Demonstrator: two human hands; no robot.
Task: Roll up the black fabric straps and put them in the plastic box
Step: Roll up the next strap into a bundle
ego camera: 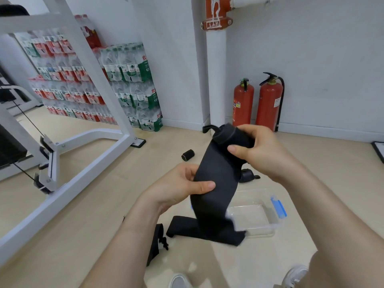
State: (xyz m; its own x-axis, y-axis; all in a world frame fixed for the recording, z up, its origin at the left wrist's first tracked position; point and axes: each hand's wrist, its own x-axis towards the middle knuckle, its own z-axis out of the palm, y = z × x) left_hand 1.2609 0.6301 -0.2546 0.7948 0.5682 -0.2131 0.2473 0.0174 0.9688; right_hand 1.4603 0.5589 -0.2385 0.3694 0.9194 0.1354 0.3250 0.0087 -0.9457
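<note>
The right hand (pixel 258 151) gripped the rolled top of the black strap (pixel 216 175), thumb across the roll. At its 8 o'clock, the left hand (pixel 180 183) pinched the strap's flat length.

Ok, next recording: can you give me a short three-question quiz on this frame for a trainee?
1. True or false: the plastic box sits on a table.
2. Which hand grips the rolled end of the held strap? A) left B) right C) neither
3. How many fire extinguishers are in view?

Key:
1. False. The box is on the floor.
2. B. The right hand grips the roll at the top, and the left hand pinches the flat part lower down.
3. Two, both red and side by side.
</note>
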